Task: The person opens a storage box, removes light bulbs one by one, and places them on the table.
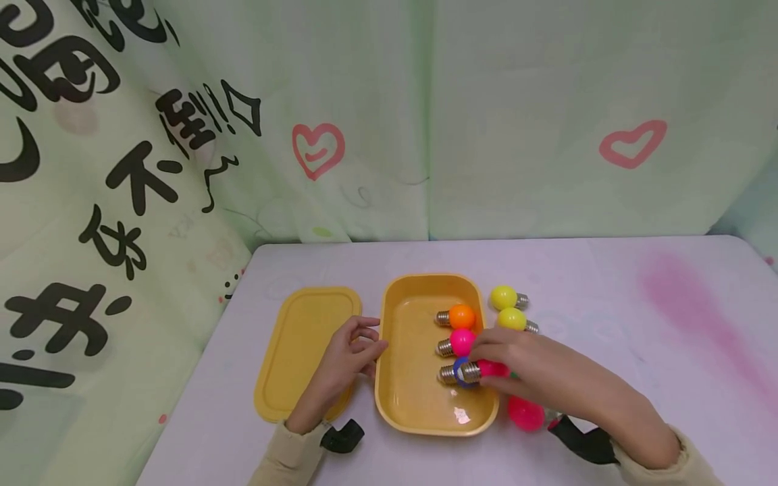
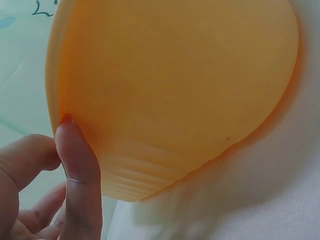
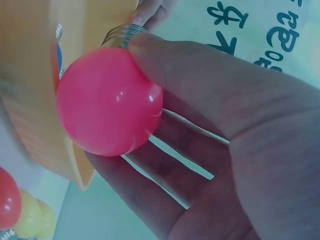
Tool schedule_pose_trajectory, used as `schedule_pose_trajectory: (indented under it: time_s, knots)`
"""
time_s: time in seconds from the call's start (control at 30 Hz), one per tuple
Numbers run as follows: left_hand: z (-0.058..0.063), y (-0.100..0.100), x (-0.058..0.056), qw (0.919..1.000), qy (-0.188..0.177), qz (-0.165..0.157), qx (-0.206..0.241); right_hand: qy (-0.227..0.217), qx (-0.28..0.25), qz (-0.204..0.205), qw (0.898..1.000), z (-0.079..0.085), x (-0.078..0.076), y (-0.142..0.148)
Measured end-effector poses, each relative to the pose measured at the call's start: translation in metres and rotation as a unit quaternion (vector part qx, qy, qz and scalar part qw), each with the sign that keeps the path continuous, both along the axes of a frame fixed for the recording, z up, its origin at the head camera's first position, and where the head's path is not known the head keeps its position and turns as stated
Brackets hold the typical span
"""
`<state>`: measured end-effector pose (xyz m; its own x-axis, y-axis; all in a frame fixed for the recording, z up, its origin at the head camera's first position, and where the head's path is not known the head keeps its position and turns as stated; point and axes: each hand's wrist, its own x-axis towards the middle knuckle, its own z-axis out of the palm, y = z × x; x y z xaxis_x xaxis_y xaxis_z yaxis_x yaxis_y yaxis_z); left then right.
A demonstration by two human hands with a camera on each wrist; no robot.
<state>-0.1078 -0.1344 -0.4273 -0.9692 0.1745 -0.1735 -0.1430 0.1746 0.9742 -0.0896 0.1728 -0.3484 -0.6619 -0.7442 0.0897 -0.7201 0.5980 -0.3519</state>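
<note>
A yellow plastic box point(image 1: 413, 401) stands on the table, and my left hand point(image 1: 346, 351) pinches its left rim between thumb and fingers. The left wrist view shows the thumb against the box's outer wall point(image 2: 175, 90). Over the box's right side, my right hand point(image 1: 516, 358) holds a pink light bulb point(image 3: 107, 102), its metal screw base pointing left. Inside the box lie an orange bulb point(image 1: 462, 316), another pink bulb point(image 1: 462, 341) and a blue bulb point(image 1: 448, 374), the last partly hidden behind the held one.
Left of the box lies its flat yellow lid point(image 1: 313, 317), partly under the left arm. To the right are two yellow bulbs point(image 1: 504, 297) and a red bulb point(image 1: 526, 413); a green patch shows beneath the right hand. A printed curtain point(image 1: 377, 121) hangs behind the table.
</note>
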Motion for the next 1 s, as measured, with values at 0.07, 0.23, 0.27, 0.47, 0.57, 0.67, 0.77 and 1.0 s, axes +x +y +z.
schedule_pose_trajectory:
  time_s: [0.07,0.23,0.27,0.47,0.57,0.67,0.77,1.0]
  knots:
    - [0.0,0.0,0.0,1.0,0.0,-0.001,0.001,-0.006,0.005,-0.009,1.0,0.0,0.0,0.003]
    - [0.001,0.0,0.0,1.0,0.003,-0.001,0.006,-0.009,0.013,-0.027,1.0,-0.001,-0.001,0.01]
    - [0.001,0.0,0.0,1.0,0.003,-0.001,0.007,-0.008,0.013,-0.028,0.999,-0.001,-0.002,0.011]
    - [0.001,0.0,-0.001,1.0,0.001,0.0,0.007,-0.035,0.011,-0.053,0.998,0.002,-0.007,0.021]
    - [0.002,0.0,-0.002,1.0,0.002,0.0,0.007,-0.042,0.007,-0.068,0.997,0.004,-0.011,0.028]
    - [0.001,0.0,-0.002,1.0,0.003,0.0,0.008,-0.045,0.003,-0.082,0.996,0.004,-0.014,0.034]
    - [0.001,0.001,-0.002,1.0,0.003,-0.002,0.007,-0.05,0.001,-0.094,0.994,0.002,-0.017,0.04]
    - [0.0,0.001,-0.001,1.0,-0.006,-0.002,0.007,-0.058,0.007,-0.124,0.991,-0.005,-0.023,0.049]
